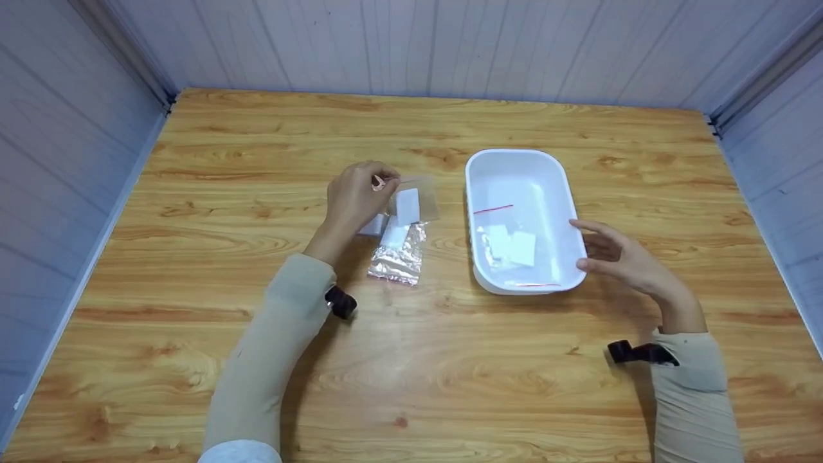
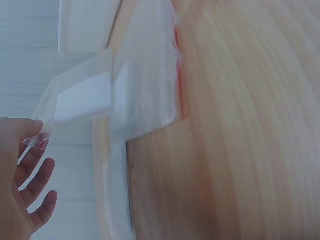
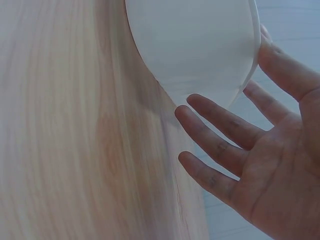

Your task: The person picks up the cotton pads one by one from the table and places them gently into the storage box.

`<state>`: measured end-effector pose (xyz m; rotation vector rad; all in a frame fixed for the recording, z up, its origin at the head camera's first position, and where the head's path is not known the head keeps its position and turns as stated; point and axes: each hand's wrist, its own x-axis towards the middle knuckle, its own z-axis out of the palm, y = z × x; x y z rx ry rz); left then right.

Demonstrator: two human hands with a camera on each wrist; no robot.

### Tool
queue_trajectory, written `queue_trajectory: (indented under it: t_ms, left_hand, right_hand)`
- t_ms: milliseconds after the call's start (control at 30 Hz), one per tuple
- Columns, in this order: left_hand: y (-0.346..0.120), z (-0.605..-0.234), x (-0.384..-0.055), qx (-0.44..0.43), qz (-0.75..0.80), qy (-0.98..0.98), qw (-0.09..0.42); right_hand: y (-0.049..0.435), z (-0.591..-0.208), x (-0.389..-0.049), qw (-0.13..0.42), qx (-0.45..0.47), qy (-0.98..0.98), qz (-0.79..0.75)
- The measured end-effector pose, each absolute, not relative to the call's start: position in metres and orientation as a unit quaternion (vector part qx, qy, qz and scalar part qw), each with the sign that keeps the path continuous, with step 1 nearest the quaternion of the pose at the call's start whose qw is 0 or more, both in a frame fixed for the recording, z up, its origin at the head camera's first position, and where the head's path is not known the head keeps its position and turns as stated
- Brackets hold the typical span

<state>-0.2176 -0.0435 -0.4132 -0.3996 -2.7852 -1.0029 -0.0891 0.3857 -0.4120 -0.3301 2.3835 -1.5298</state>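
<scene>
On the left, I've got the left hand (image 1: 357, 196), grip pinching a clear bag (image 1: 411, 202), tilted over other bags (image 1: 395, 263) on the surface (image 1: 418, 379). Next, the white tub (image 1: 521, 173), packets (image 1: 511, 247) in its near half. And right, the right hand (image 1: 624, 257), grip relaxed, touching the tub's right rim.

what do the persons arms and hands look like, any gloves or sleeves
The left hand and right hand wear no gloves. The left sleeve and right sleeve are long and beige, with whitish cloth at the left sleeve's lower end. A small black device sits near each cuff: left device, right device.
</scene>
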Motion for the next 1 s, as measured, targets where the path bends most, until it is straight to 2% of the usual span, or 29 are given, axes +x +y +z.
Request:
queue_trajectory:
  t_ms: [333, 1000]
  left_hand:
    - [-0.026, -0.401, -0.21, -0.162, -0.342, -0.921, 0.093]
    - [-0.006, -0.38, -0.196, -0.183, -0.388, -0.888, 0.167]
  right_hand:
    - [0.386, -0.413, -0.09, 0.142, -0.112, 0.83, -0.527]
    - [0.385, -0.413, -0.092, 0.143, -0.116, 0.829, -0.528]
